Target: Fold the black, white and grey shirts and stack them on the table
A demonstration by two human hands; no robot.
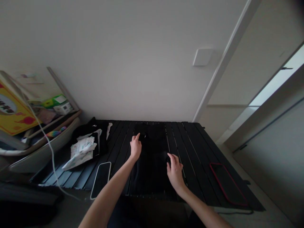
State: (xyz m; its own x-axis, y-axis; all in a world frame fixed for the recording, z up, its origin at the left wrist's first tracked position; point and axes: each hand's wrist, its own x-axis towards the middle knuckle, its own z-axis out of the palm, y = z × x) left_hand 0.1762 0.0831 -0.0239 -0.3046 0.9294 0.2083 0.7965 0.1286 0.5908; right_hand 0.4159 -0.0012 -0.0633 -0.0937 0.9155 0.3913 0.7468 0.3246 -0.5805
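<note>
Head view: our left hand (136, 147) and right hand (175, 170) seemingly steady the flat black fabric garment (150, 169) at its sides on the black slatted tabletop (201, 158); we cannot tell if either grip pinches.

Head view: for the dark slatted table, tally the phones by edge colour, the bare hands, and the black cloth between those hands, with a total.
White-edged phone: 1
Red-edged phone: 1
Bare hands: 2 (left hand, right hand)
Black cloth, apparently one piece: 1
Total: 5
</note>
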